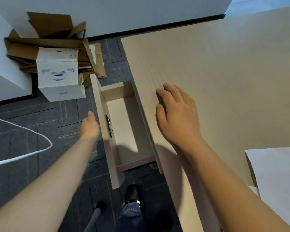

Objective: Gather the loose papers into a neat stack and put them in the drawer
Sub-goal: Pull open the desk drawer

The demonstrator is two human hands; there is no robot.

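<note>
The pale wooden drawer (122, 118) stands pulled out from the left edge of the desk (216, 72), and its inside shows nothing but bare board. My left hand (90, 126) is at the outer face of the drawer front, close to the dark lock fitting (109, 125); its fingers are hidden behind the panel. My right hand (177, 113) lies flat on the desk top near the drawer, fingers apart, holding nothing. White papers (274, 178) lie at the desk's near right corner, away from both hands.
A white printed box (59, 76) and flattened cardboard (49, 39) sit on the grey carpet at the far left. A white cable (32, 131) loops over the floor. My shoe (132, 193) and trouser leg are below the drawer.
</note>
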